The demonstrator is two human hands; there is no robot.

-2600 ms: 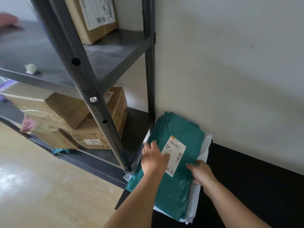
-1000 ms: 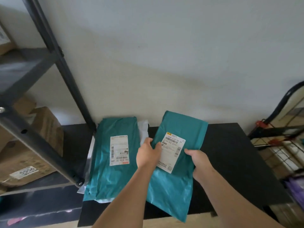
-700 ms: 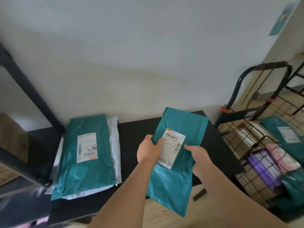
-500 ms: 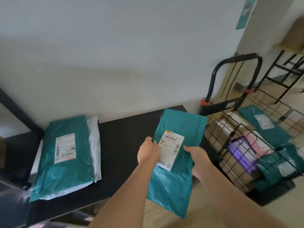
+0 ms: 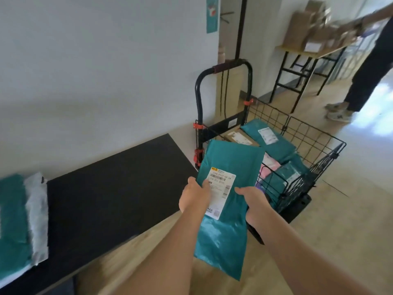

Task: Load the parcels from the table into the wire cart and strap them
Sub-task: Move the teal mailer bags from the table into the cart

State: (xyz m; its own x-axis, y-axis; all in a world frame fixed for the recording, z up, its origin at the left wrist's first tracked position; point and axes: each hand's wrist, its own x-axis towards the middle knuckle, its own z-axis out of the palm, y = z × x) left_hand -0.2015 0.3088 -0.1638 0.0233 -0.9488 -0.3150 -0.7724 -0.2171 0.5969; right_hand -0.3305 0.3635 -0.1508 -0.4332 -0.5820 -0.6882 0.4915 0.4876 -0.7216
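PLACE: you're standing in a parcel sorting room | SIGNS: the wire cart beside you holds labelled teal mailers | cardboard boxes stacked on a far table | more mailers on your black worktop

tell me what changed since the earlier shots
The parcel was lifted off the stack and carried right, past the table edge to the cart. The left hand and right hand still grip it. The stack stays on the table.
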